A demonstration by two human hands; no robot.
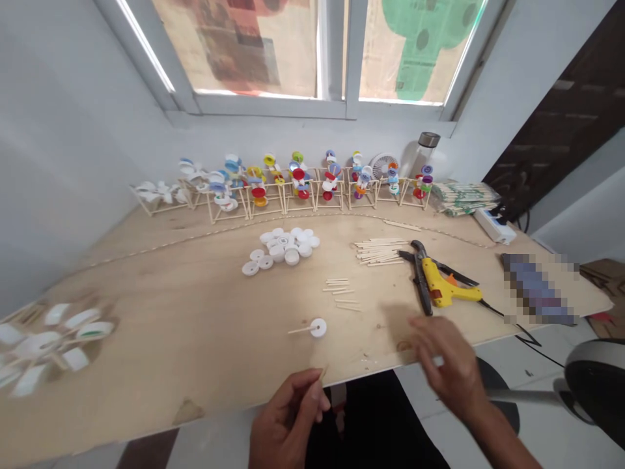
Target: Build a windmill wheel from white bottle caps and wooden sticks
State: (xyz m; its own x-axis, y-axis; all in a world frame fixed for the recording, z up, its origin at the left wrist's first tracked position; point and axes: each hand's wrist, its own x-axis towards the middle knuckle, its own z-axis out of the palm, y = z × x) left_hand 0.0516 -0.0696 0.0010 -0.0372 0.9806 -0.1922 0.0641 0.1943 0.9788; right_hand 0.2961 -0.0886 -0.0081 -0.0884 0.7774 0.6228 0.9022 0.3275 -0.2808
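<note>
Left hand pinches a thin wooden stick between fingertips: light, stiff, likely brittle; hold near the end. White bottle cap lies at 1 o'clock on the bench. Right hand open, empty, blurred.

A capped stick stands before the left hand, a glue gun before the right hand.

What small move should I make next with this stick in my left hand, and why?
Probably reach your right hand for the yellow hot glue gun: it lies just beyond that hand, your left hand pinches a thin wooden stick, and a white bottle cap lies nearby.
</note>
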